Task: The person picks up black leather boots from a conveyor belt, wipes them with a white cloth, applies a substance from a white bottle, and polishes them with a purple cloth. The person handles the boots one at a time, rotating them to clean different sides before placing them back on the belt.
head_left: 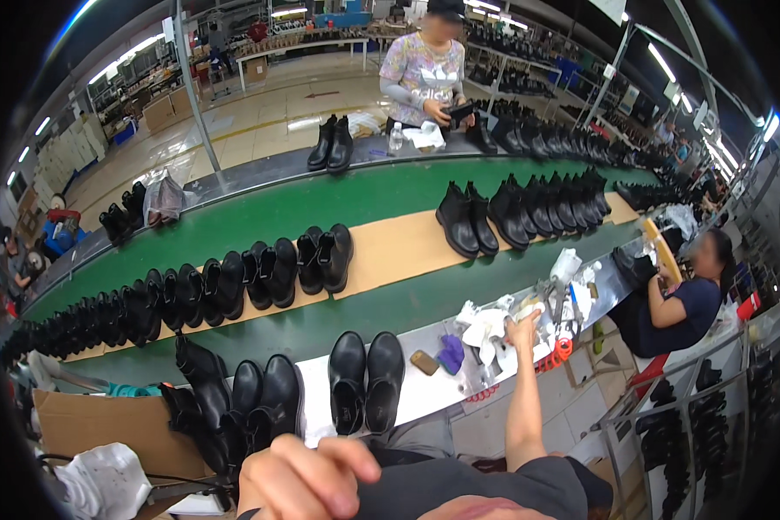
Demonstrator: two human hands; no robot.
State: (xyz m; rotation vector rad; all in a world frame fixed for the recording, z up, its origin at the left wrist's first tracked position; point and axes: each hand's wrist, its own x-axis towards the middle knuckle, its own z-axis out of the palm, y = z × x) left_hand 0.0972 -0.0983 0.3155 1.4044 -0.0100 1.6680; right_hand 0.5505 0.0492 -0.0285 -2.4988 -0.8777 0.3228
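My left hand (308, 477) is raised close to me at the lower edge, its fingers loosely bent and apart, with nothing visible in them. My right arm stretches forward over the bench, and my right hand (522, 329) is closed around a small pale thing too hidden to name. Left of that hand lies a crumpled white cloth (484, 328). A purple cloth (450, 354) and a brown block (424, 362) lie nearer to me. Before me, a pair of black ankle boots (366, 381) stands on the white bench top (316, 403), apart from both hands.
More black boots (264, 399) crowd the left of the bench beside a cardboard box (117, 425). Boot rows stand on a tan strip (390, 251) along the green conveyor (277, 195). A white bottle (566, 265) and orange coiled hose (562, 351) lie right. Two co-workers work nearby.
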